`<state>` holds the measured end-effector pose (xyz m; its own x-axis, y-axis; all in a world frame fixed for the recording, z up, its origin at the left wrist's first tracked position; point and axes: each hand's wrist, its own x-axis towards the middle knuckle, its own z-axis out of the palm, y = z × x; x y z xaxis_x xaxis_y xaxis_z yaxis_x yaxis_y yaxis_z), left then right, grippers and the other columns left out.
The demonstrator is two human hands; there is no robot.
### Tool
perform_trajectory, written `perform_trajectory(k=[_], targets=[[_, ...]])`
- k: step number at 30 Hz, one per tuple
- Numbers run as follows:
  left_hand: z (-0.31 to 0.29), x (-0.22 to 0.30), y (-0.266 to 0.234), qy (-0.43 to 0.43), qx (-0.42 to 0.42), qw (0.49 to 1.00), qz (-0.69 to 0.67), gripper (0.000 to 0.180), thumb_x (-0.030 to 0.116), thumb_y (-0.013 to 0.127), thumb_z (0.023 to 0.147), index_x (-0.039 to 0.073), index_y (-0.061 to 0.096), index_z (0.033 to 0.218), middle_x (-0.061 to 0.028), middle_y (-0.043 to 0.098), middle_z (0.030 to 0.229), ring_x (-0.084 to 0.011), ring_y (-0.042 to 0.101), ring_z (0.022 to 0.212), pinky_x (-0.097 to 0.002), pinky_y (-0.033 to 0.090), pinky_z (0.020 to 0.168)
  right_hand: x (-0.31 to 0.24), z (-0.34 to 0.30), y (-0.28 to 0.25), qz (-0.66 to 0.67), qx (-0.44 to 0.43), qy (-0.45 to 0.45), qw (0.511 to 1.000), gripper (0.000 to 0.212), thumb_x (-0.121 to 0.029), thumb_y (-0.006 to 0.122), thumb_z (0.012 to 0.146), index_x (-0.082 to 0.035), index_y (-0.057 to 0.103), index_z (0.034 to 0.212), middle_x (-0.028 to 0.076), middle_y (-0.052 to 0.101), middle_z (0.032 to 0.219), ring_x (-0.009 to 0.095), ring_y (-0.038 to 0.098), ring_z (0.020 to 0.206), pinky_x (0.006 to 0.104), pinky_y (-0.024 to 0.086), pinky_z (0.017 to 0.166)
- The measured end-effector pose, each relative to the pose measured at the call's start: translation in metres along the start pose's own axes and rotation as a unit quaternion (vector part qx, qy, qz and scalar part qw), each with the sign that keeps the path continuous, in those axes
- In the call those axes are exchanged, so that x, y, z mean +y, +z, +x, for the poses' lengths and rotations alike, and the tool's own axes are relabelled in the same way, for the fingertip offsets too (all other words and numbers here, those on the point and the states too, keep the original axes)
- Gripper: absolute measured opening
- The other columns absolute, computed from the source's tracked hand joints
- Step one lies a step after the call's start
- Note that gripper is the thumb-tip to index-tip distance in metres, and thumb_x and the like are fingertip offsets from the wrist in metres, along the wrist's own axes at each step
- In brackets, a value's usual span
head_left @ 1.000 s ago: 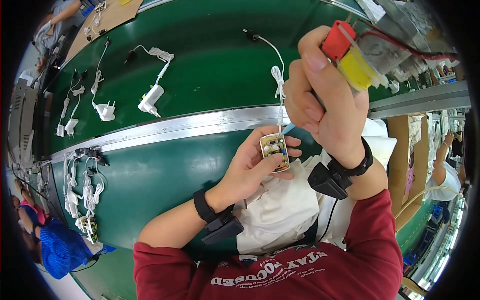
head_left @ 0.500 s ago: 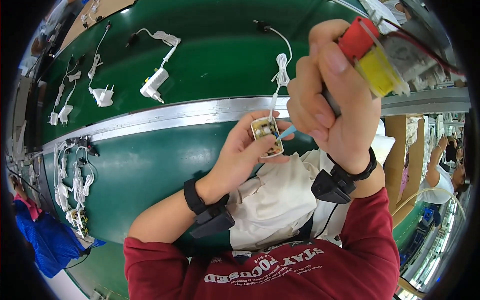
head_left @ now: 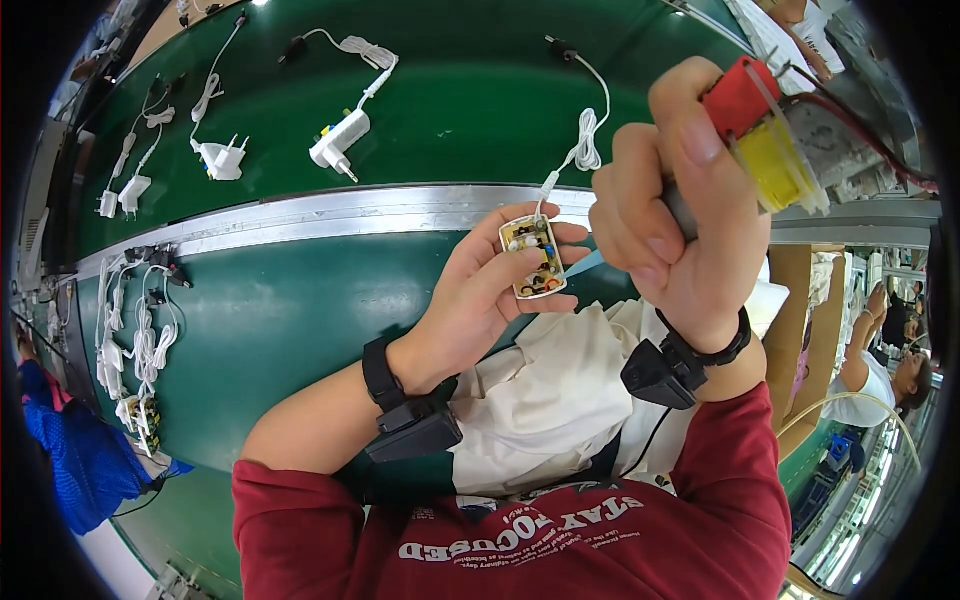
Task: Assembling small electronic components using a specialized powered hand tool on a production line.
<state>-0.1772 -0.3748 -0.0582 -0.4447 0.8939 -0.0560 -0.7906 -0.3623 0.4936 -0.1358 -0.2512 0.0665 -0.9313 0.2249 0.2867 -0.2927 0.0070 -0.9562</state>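
My left hand (head_left: 475,285) holds an opened white power adapter (head_left: 541,294), its case tilted up so the circuit board and small components show. The thumb lies across the left part of the board and the fingers spread behind the case. From its top a white cable (head_left: 588,140) runs over the metal rail. Raised at the right, my right hand (head_left: 690,190) is wrapped round a dispensing tool with a red and yellow block (head_left: 765,145). The tool's pale blue tapered nozzle (head_left: 584,265) points at the board's lower right edge; exact contact is hard to tell.
Several white plug adapters (head_left: 342,138) with coiled cables lie on the far green surface behind the metal rail (head_left: 350,208). A bundle of cabled adapters (head_left: 145,345) rests on the near green bench at left. White cloth (head_left: 540,400) covers my lap; a cardboard box (head_left: 800,330) stands right.
The adapters on the far surface have shifted right relative to the near bench. My left thumb has moved up the board, baring its lower part, and the nozzle sits nearer its right edge.
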Motion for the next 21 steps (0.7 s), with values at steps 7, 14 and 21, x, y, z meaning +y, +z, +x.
perform_trajectory(k=[7,14,21], targets=[[-0.004,0.008,-0.002,0.006,-0.007,1.000,-0.003,0.036,0.012,0.040,0.097,0.004,0.037,0.131,-0.0154,0.050,0.128,-0.0241,0.053,0.118,-0.0397,0.054,0.089,-0.005,0.004,0.011,-0.027,0.005,0.000,1.000,0.029,-0.035,0.037,0.099,-0.007,0.040,0.103,-0.003,0.032,0.047,0.005,0.026,0.034,0.0217,0.022,0.033],[-0.009,0.012,-0.002,-0.029,-0.082,0.990,-0.108,0.039,0.026,0.035,0.100,0.005,0.034,0.134,-0.0124,0.044,0.131,-0.0247,0.048,0.121,-0.0475,0.042,0.102,0.000,0.000,0.026,-0.023,-0.013,0.001,1.000,0.027,-0.037,0.039,0.099,-0.010,0.036,0.096,-0.002,0.033,0.046,0.006,0.027,0.035,0.0214,0.022,0.033],[-0.013,0.018,-0.005,-0.034,-0.071,0.989,-0.125,0.040,0.027,0.035,0.101,0.005,0.034,0.133,-0.0105,0.045,0.129,-0.0231,0.048,0.121,-0.0488,0.041,0.103,0.003,0.007,0.028,0.003,-0.052,-0.002,0.999,0.027,-0.036,0.042,0.098,-0.011,0.034,0.091,-0.002,0.033,0.046,0.006,0.026,0.034,0.0214,0.022,0.033]])
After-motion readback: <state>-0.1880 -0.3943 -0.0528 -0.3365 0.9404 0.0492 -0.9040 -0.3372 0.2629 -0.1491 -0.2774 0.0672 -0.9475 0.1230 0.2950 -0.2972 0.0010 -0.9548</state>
